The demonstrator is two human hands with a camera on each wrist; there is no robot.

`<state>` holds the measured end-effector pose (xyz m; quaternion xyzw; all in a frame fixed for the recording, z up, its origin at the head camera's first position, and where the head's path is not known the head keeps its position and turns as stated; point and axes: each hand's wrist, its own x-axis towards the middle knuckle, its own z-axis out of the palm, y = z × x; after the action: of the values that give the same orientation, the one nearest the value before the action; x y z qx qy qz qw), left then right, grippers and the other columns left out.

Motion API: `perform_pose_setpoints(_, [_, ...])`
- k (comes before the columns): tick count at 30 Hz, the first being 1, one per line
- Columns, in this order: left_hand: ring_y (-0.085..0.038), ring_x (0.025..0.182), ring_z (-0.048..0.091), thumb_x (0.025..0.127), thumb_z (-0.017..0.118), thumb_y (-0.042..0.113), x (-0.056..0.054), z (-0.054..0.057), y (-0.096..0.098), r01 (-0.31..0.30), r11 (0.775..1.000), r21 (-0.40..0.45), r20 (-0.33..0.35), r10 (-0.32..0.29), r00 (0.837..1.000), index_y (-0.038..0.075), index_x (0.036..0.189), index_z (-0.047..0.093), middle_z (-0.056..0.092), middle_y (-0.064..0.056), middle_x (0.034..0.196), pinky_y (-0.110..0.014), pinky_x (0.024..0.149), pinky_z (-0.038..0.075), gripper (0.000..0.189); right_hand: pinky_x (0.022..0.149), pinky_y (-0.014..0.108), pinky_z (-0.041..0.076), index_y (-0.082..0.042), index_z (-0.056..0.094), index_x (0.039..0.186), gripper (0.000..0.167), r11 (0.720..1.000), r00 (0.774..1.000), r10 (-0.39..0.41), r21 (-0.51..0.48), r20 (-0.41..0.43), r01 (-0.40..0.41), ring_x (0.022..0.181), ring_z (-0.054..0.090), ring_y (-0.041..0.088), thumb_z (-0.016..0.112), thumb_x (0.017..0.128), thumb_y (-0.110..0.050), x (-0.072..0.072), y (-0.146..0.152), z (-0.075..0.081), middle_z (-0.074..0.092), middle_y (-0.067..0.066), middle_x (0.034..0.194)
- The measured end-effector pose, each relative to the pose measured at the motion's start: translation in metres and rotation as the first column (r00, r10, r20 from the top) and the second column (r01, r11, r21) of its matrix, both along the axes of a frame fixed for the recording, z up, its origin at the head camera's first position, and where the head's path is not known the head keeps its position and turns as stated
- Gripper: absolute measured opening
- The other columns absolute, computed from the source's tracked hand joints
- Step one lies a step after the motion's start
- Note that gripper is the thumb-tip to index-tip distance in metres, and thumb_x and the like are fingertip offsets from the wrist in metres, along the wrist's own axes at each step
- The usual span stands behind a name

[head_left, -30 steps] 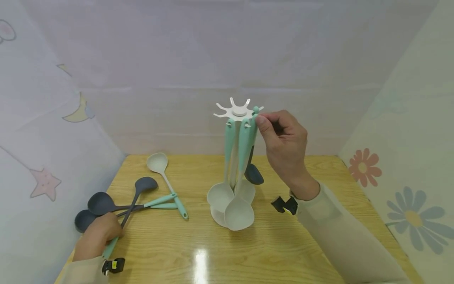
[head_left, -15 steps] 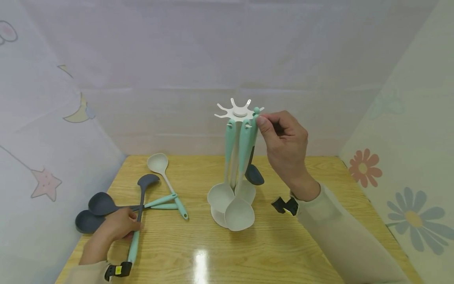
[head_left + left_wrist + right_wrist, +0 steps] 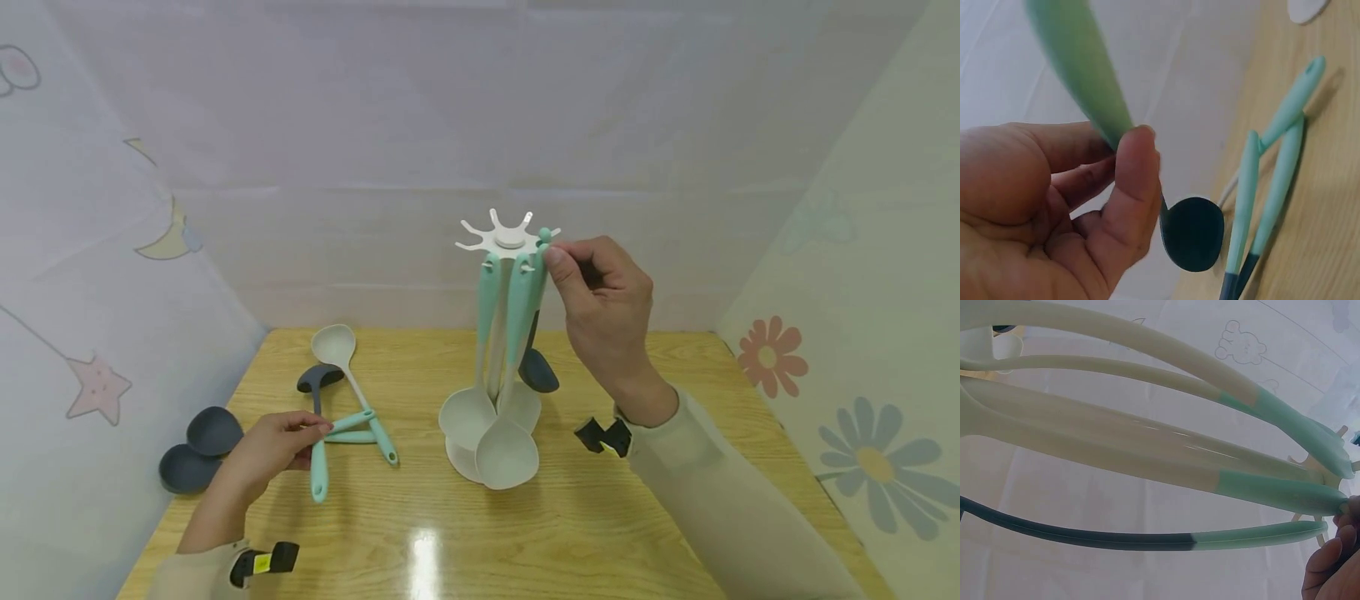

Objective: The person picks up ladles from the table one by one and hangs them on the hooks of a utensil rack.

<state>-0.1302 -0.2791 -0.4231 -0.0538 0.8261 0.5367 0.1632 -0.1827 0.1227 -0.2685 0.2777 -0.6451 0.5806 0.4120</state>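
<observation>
My left hand [image 3: 272, 450] pinches a dark ladle [image 3: 1079, 69] at its mint handle and holds it above the table, bowl pointing away. In the left wrist view thumb and fingers meet at the handle's lower end. A white rack [image 3: 510, 239] with radiating hooks stands mid-table. From it hang several ladles with mint handles; a white ladle [image 3: 506, 452] faces front and a dark ladle [image 3: 538, 371] hangs behind on the right. My right hand [image 3: 609, 300] pinches the top of a mint handle on the rack's right side. In the right wrist view only part of this hand shows.
Two dark ladles [image 3: 189, 468] lie at the table's left, their handles partly behind my left hand. Beyond them lies a white ladle [image 3: 333, 344], its handle crossing theirs. Printed cloth walls [image 3: 480, 125] enclose the table's back and sides.
My left hand has lifted the dark ladle and moved away and to the right, turning its handle end from near my wrist to beyond the fingers. My right hand keeps its hold.
</observation>
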Motion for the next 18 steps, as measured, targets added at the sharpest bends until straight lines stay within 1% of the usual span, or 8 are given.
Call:
perform_pose_setpoints(4, [-0.014, 0.094, 0.071, 0.114, 0.05, 0.017, -0.003, 0.006, 0.003, 0.004, 0.995, 0.099, -0.069, 0.002, 0.998, -0.009, 0.147, 0.055, 0.069, -0.008, 0.109, -0.032, 0.086, 0.064, 0.043, 0.058, 0.018, 0.042, 0.01, 0.072, 0.089, 0.008, 1.0, 1.0, -0.005, 0.0, -0.002, 0.005, 0.062, 0.051, 0.006, 0.072, 0.096, 0.005, 0.0, 0.0, -0.001, 0.068, -0.009, 0.081])
perform_pose_setpoints(6, [-0.013, 0.097, 0.07, 0.113, 0.047, 0.012, -0.004, 0.008, 0.004, 0.002, 0.992, 0.127, -0.111, 0.012, 0.994, -0.009, 0.15, 0.051, 0.067, -0.009, 0.11, -0.032, 0.089, 0.063, 0.042, 0.058, 0.018, 0.042, 0.01, 0.072, 0.089, 0.008, 1.0, 1.0, -0.008, 0.001, -0.002, 0.008, 0.062, 0.051, 0.006, 0.072, 0.096, 0.005, -0.001, 0.0, -0.001, 0.068, -0.009, 0.081])
perform_pose_setpoints(8, [-0.011, 0.098, 0.07, 0.112, 0.049, 0.01, -0.004, 0.009, 0.004, -0.019, 0.995, 0.099, -0.167, 0.035, 0.985, -0.004, 0.153, 0.05, 0.067, -0.012, 0.113, -0.029, 0.09, 0.063, 0.043, 0.058, 0.018, 0.042, 0.01, 0.072, 0.089, 0.008, 1.0, 1.0, -0.01, 0.0, -0.002, 0.01, 0.062, 0.051, 0.006, 0.072, 0.096, 0.005, -0.001, 0.0, -0.001, 0.068, -0.011, 0.082])
perform_pose_setpoints(10, [-0.008, 0.098, 0.071, 0.111, 0.054, 0.014, -0.004, 0.01, 0.005, -0.067, 0.998, 0.003, -0.236, 0.066, 0.969, 0.003, 0.154, 0.053, 0.069, -0.016, 0.119, -0.025, 0.083, 0.062, 0.044, 0.058, 0.018, 0.042, 0.009, 0.072, 0.089, 0.008, 1.0, 1.0, -0.009, -0.001, -0.003, 0.009, 0.062, 0.051, 0.006, 0.072, 0.096, 0.005, -0.001, 0.0, -0.001, 0.067, -0.012, 0.082])
perform_pose_setpoints(12, [-0.01, 0.098, 0.074, 0.111, 0.058, 0.022, -0.005, 0.01, 0.006, -0.131, 0.984, -0.124, -0.312, 0.087, 0.946, 0.01, 0.153, 0.056, 0.072, -0.019, 0.125, -0.023, 0.066, 0.059, 0.044, 0.058, 0.018, 0.042, 0.009, 0.072, 0.089, 0.008, 1.0, 1.0, -0.008, -0.003, -0.005, 0.008, 0.062, 0.05, 0.006, 0.072, 0.095, 0.005, -0.001, 0.0, -0.001, 0.067, -0.012, 0.081])
perform_pose_setpoints(14, [-0.016, 0.098, 0.077, 0.111, 0.059, 0.028, -0.006, 0.01, 0.007, -0.202, 0.953, -0.226, -0.383, 0.104, 0.918, 0.014, 0.152, 0.059, 0.073, -0.02, 0.128, -0.026, 0.055, 0.052, 0.044, 0.058, 0.018, 0.042, 0.009, 0.072, 0.089, 0.008, 1.0, 1.0, -0.008, -0.005, -0.007, 0.008, 0.062, 0.05, 0.006, 0.072, 0.095, 0.005, -0.001, 0.0, 0.0, 0.067, -0.011, 0.081])
perform_pose_setpoints(16, [-0.024, 0.096, 0.079, 0.11, 0.06, 0.029, -0.009, 0.009, 0.008, -0.265, 0.922, -0.282, -0.456, 0.115, 0.883, 0.015, 0.149, 0.063, 0.075, -0.021, 0.125, -0.026, 0.051, 0.051, 0.041, 0.058, 0.018, 0.041, 0.01, 0.072, 0.088, 0.008, 1.0, 1.0, -0.005, -0.006, -0.009, 0.005, 0.062, 0.049, 0.006, 0.072, 0.095, 0.006, -0.001, 0.0, 0.0, 0.067, -0.011, 0.081])
perform_pose_setpoints(18, [-0.027, 0.093, 0.079, 0.109, 0.062, 0.026, -0.013, 0.008, 0.01, -0.323, 0.899, -0.296, -0.533, 0.125, 0.837, 0.013, 0.143, 0.067, 0.077, -0.021, 0.119, -0.023, 0.057, 0.055, 0.037, 0.057, 0.018, 0.041, 0.01, 0.071, 0.088, 0.008, 1.0, 1.0, -0.005, -0.007, -0.011, 0.005, 0.062, 0.049, 0.006, 0.072, 0.095, 0.006, -0.001, 0.0, -0.001, 0.066, -0.011, 0.08])
